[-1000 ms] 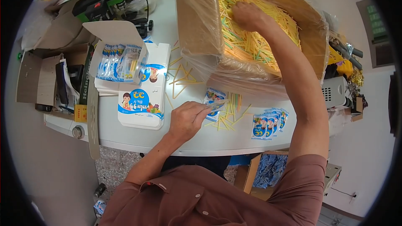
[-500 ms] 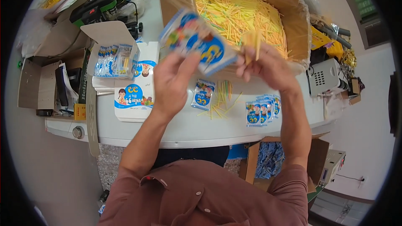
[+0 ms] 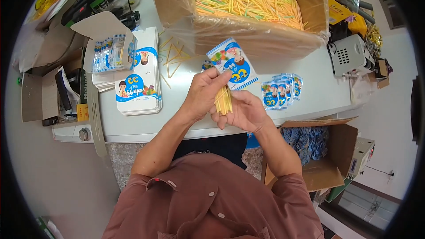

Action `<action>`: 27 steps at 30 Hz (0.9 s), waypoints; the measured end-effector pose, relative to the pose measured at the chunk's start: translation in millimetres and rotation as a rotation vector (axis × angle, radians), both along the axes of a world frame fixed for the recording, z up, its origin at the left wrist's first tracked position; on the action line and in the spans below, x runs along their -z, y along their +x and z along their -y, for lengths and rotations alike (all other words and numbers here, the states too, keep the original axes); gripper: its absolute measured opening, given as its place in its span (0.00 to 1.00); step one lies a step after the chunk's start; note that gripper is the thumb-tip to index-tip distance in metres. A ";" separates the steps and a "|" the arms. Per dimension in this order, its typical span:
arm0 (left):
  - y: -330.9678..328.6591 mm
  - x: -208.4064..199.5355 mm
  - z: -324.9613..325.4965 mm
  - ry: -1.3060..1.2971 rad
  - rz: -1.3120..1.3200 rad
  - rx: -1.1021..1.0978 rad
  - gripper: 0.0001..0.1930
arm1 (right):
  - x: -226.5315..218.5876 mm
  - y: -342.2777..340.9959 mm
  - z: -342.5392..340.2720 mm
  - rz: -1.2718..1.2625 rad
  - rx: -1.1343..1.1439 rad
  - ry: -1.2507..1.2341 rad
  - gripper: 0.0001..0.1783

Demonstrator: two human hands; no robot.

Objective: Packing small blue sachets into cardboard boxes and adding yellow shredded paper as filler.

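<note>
My left hand [image 3: 206, 90] is closed, its thumb pressed on a blue-and-white printed packet [image 3: 241, 73] that slants up and to the right. Just below the packet is a bundle of thin yellow sticks [image 3: 224, 102], between my two hands. The fingers of my right hand [image 3: 248, 113] curl beneath this bundle, with the thumb apart from them. Whether the stick tops are inside the packet or behind it is hidden. Another small packet [image 3: 206, 65] peeks out behind my left hand, mostly covered.
A big plastic-lined carton [image 3: 265, 35] of yellow, orange and green sticks stands at the back. Several packets [image 3: 279, 93] overlap at the right. Flat printed cartons [image 3: 137, 93] and an opened box of packets [image 3: 110, 55] lie left, beside loose sticks [image 3: 172, 57]. Lower right is another carton [image 3: 325, 175].
My right hand has come down from the big carton's front edge with the sticks. My left hand has moved lower and right with the packet, and the two now meet. The whole view has shifted slightly.
</note>
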State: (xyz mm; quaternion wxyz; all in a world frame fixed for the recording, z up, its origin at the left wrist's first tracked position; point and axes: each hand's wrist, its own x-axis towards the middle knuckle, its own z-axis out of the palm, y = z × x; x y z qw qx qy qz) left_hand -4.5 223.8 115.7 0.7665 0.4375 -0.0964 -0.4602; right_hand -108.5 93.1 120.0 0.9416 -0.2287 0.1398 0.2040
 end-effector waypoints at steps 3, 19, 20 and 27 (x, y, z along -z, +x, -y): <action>-13.2 4.3 -5.3 0.069 -0.007 0.001 0.13 | 25.2 -9.3 -8.8 0.016 -0.052 -0.249 0.17; -6.6 42.3 -45.6 0.206 0.171 -0.294 0.11 | 65.8 -63.6 21.1 0.044 0.580 -0.789 0.09; -8.4 43.1 -44.9 0.211 0.138 -0.301 0.11 | 73.2 -63.9 24.7 0.088 0.654 -0.869 0.09; -8.2 44.8 -41.5 0.226 0.132 -0.304 0.11 | 110.0 -55.6 32.4 0.197 0.740 -1.566 0.10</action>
